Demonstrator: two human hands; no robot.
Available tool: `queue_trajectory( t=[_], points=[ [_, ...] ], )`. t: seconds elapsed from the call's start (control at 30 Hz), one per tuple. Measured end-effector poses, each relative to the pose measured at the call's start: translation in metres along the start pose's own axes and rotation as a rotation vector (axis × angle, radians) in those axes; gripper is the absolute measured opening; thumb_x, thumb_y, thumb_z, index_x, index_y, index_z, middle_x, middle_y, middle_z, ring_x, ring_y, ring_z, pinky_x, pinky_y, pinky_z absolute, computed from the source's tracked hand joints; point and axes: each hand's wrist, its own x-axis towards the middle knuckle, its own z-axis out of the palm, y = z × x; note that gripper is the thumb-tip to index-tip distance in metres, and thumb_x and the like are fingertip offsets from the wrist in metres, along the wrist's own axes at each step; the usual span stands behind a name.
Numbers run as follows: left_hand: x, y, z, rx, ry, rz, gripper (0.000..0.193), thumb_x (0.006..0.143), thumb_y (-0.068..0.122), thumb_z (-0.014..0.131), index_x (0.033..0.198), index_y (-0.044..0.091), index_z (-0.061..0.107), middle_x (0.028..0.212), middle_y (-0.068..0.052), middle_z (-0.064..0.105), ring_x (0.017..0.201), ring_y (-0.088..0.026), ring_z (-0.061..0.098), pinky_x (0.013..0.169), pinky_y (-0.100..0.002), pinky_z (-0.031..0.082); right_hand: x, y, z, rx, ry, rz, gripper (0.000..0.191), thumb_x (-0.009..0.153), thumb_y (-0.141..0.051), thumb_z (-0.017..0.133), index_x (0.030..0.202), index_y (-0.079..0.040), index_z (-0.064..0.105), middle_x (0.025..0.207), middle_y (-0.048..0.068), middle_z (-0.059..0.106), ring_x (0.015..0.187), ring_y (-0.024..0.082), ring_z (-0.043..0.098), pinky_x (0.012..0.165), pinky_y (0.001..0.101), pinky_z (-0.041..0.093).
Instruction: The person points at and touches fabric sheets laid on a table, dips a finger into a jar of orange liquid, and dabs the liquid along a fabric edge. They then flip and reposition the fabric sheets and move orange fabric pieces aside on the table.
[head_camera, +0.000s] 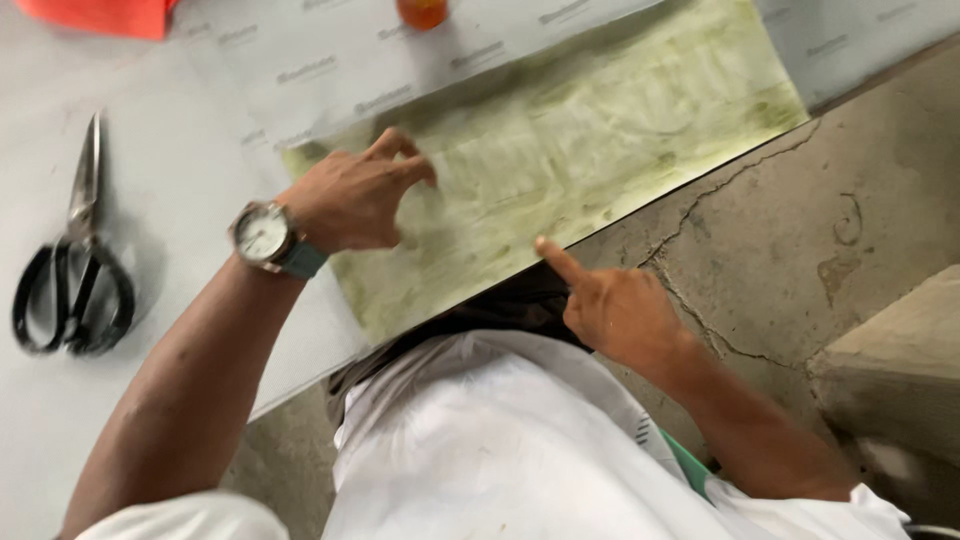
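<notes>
1. Grey worktable (120, 420) carries a green-stained sheet (600, 140) at its edge above a cracked concrete floor (800, 230).
2. Left hand (350, 200), wearing a wristwatch (262, 235), presses curled fingertips on the sheet, gripping nothing.
3. Right hand (615, 305) points its forefinger onto the sheet's near edge, other fingers folded.
4. Black-handled scissors (75, 270) lie well apart on the left.

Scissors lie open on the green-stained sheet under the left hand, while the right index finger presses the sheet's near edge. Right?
Not quite. The head view shows the scissors on the bare grey table, left of the green-stained sheet, not on it. The left hand rests on the sheet; the right hand points its index finger at its near edge.
</notes>
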Motion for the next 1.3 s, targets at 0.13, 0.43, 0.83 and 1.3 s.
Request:
queue_trajectory(
  t=[0.13, 0.43, 0.83, 1.3],
  points=[
    [0.002, 0.010, -0.008, 0.003, -0.066, -0.070, 0.079, 0.065, -0.004, 0.067, 0.137, 0.025, 0.054, 0.156, 0.001, 0.036, 0.093, -0.033, 0.072, 0.079, -0.044, 0.060, -0.002, 0.049, 0.005, 0.014, -0.138, 0.326, 0.077, 0.096, -0.016, 0.056, 0.164, -0.028, 0.021, 0.059, 0.006, 0.058, 0.047, 0.020, 0.057, 0.046, 0.0380, 0.057],
    [0.027, 0.000, -0.001, 0.018, 0.236, 0.187, 0.039, 0.086, 0.024, 0.077, 0.122, 0.013, 0.067, 0.119, -0.013, 0.066, 0.092, -0.039, 0.070, 0.079, -0.049, 0.056, 0.001, 0.109, 0.021, -0.003, 0.204, 0.237, 0.058, 0.091, -0.017, 0.064, 0.147, -0.018, 0.051, 0.067, 0.005, 0.062, 0.052, 0.018, 0.062, 0.054, 0.0385, 0.057],
    [0.057, -0.007, 0.015, -0.121, 0.509, 0.109, 0.060, 0.076, 0.023, 0.082, 0.129, 0.010, 0.058, 0.123, -0.018, 0.061, 0.091, -0.039, 0.069, 0.071, -0.046, 0.058, 0.118, 0.103, -0.111, 0.325, 0.865, -0.184, 0.047, 0.089, 0.004, 0.073, 0.131, -0.015, 0.074, 0.119, 0.009, 0.059, 0.097, 0.025, 0.059, 0.085, 0.0388, 0.054],
    [0.069, -0.018, 0.050, -0.051, 0.424, 0.354, 0.037, 0.088, 0.028, 0.074, 0.124, 0.021, 0.073, 0.134, -0.007, 0.058, 0.117, -0.022, 0.059, 0.103, -0.043, 0.043, 0.326, 0.018, -0.128, 0.138, 0.347, -0.236, 0.063, 0.078, 0.016, 0.060, 0.120, -0.028, 0.078, 0.130, 0.003, 0.053, 0.125, 0.026, 0.047, 0.114, 0.0406, 0.039]
  ],
)
